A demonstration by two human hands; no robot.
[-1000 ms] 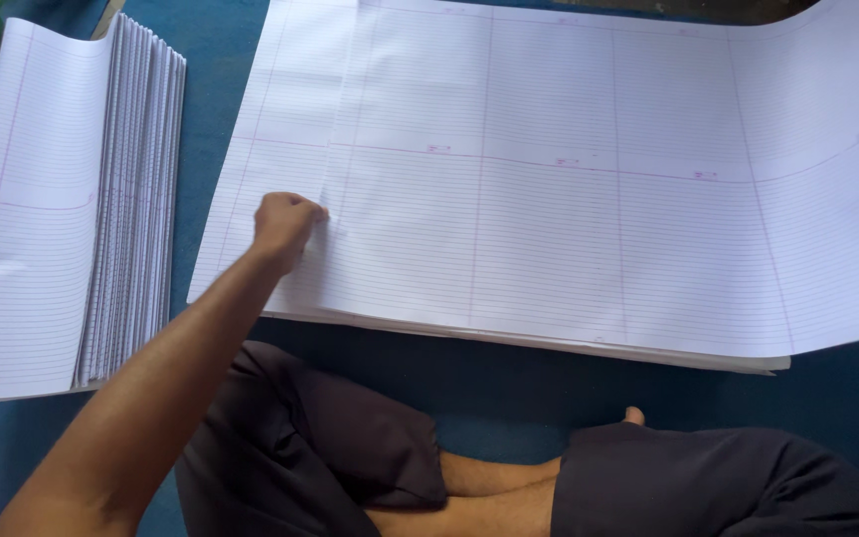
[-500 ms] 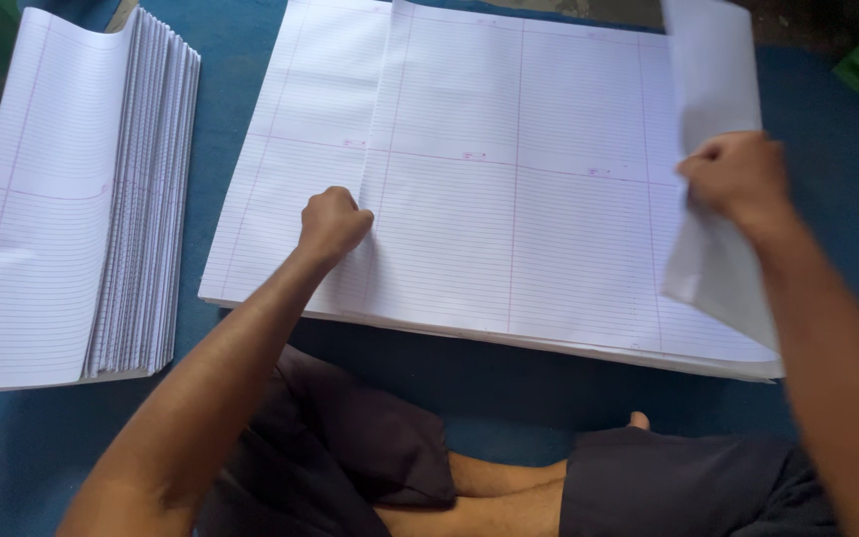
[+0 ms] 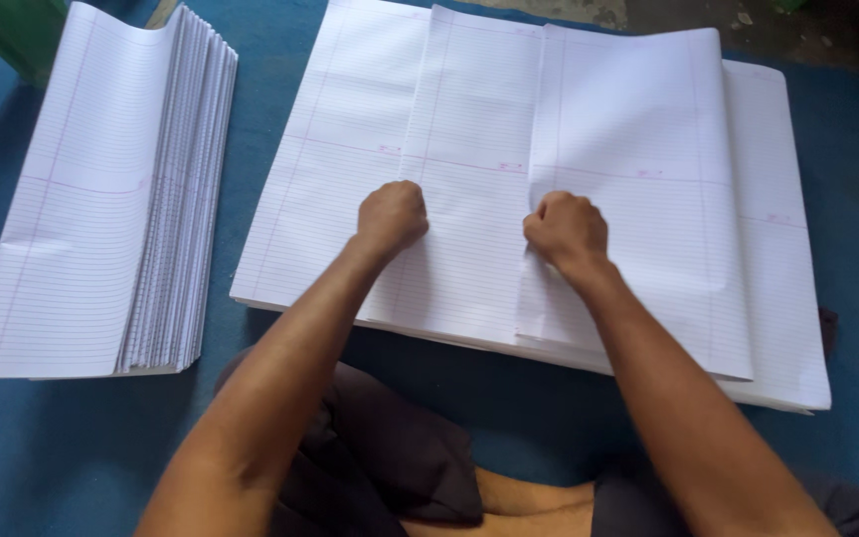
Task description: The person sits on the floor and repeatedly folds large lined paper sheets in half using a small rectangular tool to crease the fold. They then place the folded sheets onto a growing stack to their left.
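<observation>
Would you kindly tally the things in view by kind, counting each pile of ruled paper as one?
Piles of ruled paper: 2, the large flat stack with its top sheet folded over, and the folded pile to the left.
Hands: 2, left hand and right hand, both fisted, pressing on the top sheet.
Blue mat: 1.
Total: 5.

The large white paper sheet (image 3: 469, 249) carries fine grey ruled lines with thin pink margin lines crossing it. The tall stack of folded white ruled paper (image 3: 82, 219) shows the same pattern. The flat cloth floor covering (image 3: 52, 447) is plain blue.
</observation>
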